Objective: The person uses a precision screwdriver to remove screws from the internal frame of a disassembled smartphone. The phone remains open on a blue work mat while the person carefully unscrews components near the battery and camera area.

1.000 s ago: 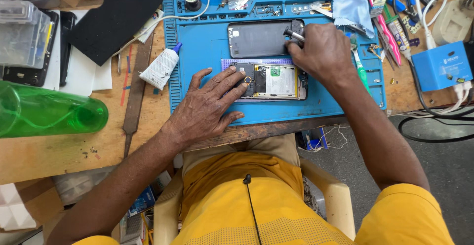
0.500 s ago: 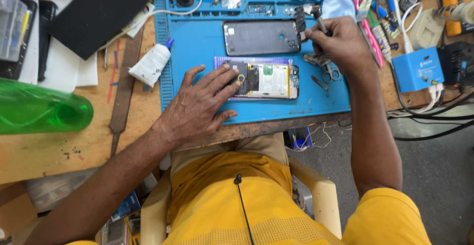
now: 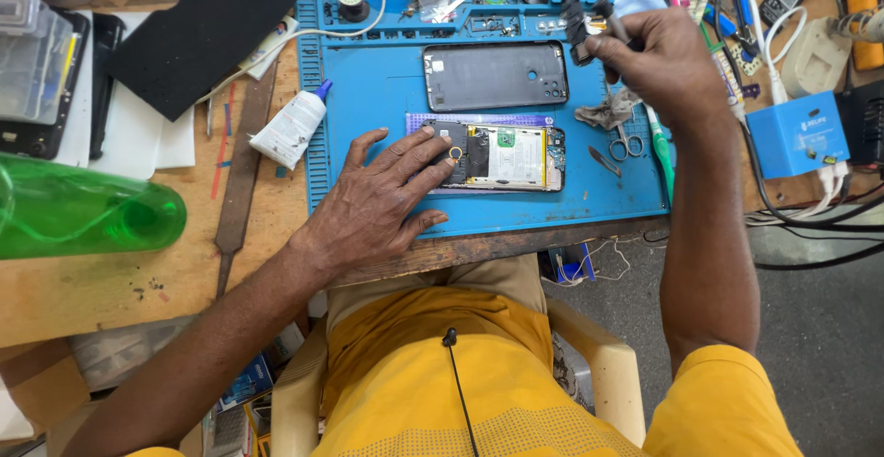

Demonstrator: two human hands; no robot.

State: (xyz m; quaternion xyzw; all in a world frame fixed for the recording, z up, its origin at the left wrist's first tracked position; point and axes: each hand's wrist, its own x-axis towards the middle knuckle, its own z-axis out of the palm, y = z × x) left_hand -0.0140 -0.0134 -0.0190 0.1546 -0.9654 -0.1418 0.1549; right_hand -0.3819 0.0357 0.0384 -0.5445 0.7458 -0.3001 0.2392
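Left hand (image 3: 373, 204) flat, fingers spread, pinning opened phone (image 3: 502, 156) at centre of blue mat (image 3: 378, 98), right hand (image 3: 668, 61) at far right pinching small black tool (image 3: 589, 20), grey back cover (image 3: 494, 76) just beyond phone.

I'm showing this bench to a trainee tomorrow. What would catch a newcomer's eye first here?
Probably the bright blue rubber work mat at the centre of the wooden bench, with the opened phone showing its white and black insides under the left hand's fingertips. Next, the right hand raised above the mat's far right corner, pinching a small black part. At far left lies a translucent green plastic bottle on its side.
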